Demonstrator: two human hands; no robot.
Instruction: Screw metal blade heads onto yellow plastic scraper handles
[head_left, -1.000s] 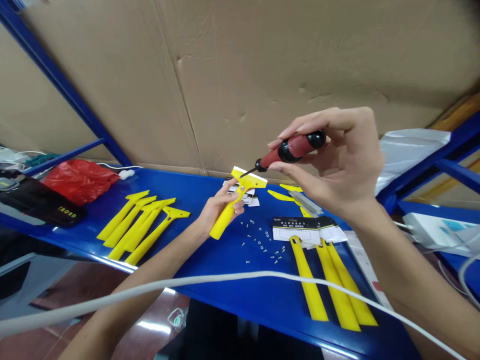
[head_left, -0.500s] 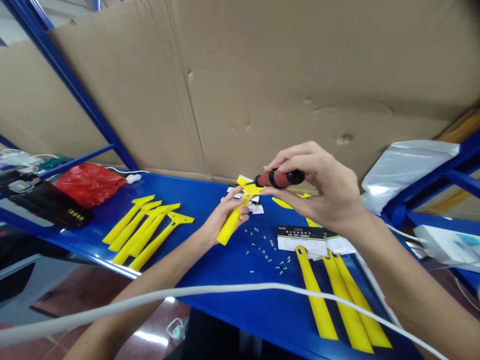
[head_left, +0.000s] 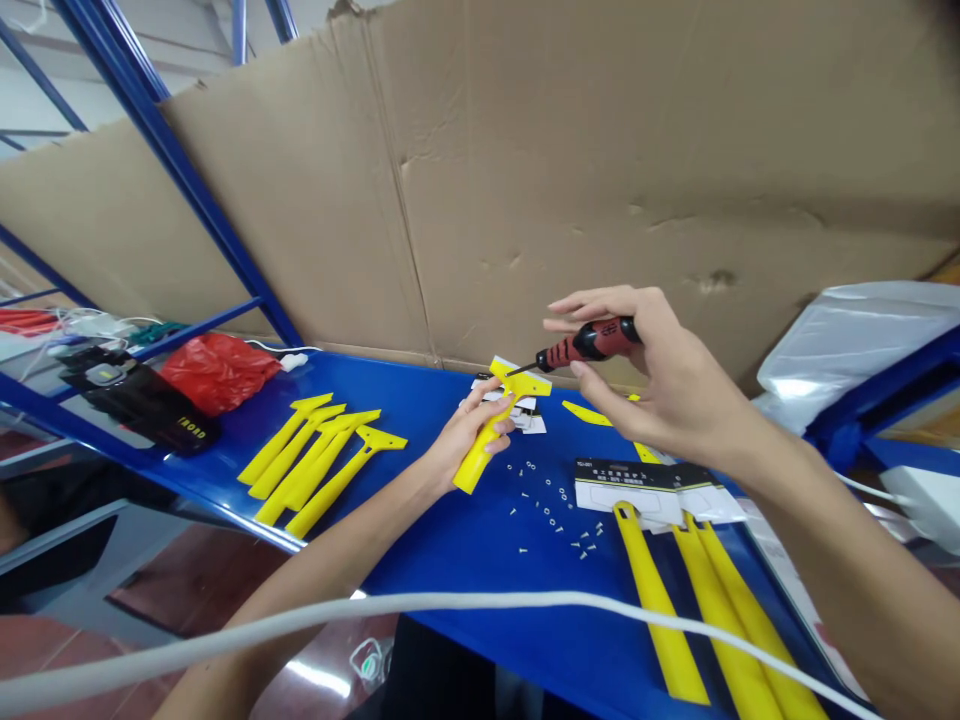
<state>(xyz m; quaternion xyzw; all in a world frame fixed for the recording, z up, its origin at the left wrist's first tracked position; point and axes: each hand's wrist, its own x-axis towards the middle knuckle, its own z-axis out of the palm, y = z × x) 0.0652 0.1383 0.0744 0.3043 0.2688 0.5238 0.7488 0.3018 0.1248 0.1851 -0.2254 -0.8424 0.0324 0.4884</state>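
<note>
My left hand (head_left: 454,441) is closed around the handle of a yellow scraper (head_left: 477,460), held tilted above the blue table with its T-shaped head up. A red and black screwdriver (head_left: 589,343) meets that head with its tip, near the left end. My right hand (head_left: 675,385) has the butt of the screwdriver against its palm, thumb below and fingers stretched loosely above the handle. Beneath the scraper, small screws and nuts (head_left: 551,515) lie scattered. Whether a screw sits under the tip is too small to tell.
Several yellow scrapers (head_left: 330,465) lie in a row at left. Carded yellow scrapers (head_left: 652,590) lie at right, under printed cards (head_left: 626,490). A white cable (head_left: 450,600) crosses in front. A red bag (head_left: 217,370) and black case (head_left: 139,395) stand far left; cardboard (head_left: 562,180) rises behind.
The fingers of my right hand have loosened and spread from the screwdriver handle, which now leans more to the right. The view has shifted slightly left. My left hand keeps its hold on the scraper.
</note>
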